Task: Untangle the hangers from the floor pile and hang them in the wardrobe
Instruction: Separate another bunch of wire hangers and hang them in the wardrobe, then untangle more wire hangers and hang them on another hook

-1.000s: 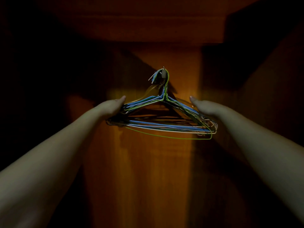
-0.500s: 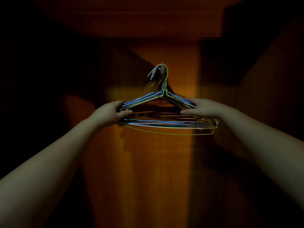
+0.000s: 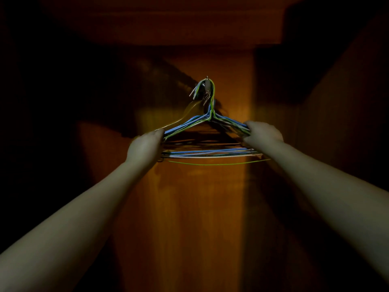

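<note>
A bunch of several wire hangers, blue, white and green, hangs by its hooks from a small metal hook on the wardrobe's back panel. My left hand grips the bunch at its left shoulder. My right hand grips the right shoulder, fingers curled over the sloping wires. One green hanger's bottom wire sags below the others. Both arms reach straight forward into the dark wardrobe.
The wardrobe interior is dim, with brown wooden side walls close on both sides and a wooden top board above. Only the central strip of the back panel is lit.
Both hands have closed from resting along the hangers' sides to gripping the shoulders. The right hand slid up toward the neck of the bunch. The bunch stays on the hook.
</note>
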Motion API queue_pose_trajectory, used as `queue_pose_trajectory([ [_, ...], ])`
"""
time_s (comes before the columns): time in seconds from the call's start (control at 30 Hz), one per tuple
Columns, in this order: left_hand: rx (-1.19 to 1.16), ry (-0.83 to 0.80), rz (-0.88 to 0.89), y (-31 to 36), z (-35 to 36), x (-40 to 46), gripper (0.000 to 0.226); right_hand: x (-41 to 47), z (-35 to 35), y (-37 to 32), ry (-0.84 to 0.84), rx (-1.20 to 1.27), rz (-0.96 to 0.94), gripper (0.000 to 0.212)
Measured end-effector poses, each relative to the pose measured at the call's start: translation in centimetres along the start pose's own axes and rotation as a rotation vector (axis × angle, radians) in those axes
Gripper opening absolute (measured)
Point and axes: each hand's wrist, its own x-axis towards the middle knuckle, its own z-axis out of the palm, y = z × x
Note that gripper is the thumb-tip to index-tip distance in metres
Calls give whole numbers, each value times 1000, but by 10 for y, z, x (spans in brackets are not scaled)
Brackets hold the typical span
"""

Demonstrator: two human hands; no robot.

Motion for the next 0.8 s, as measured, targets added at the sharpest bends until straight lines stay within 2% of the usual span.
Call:
queue_pose_trajectory([
  [0.07,-8,13,-20,2,0,1,29,0,-1,-1,16,0,7,27],
  [0.2,-62,45,-63,2,-1,3,38,-4,-1,-3,-15,31,-18,32],
  [0.37,-55,-6,-60,3,1,3,47,-8,-2,-2,-71,92,-40,52],
  [0.53,-85,-64,-99,10,-1,-1,67,-11,-7,1,-97,104,-55,72],
  [0.8,-132,-62,-182,9,-7,-11,73,-16,-16,6,-89,176,-116,85],
])
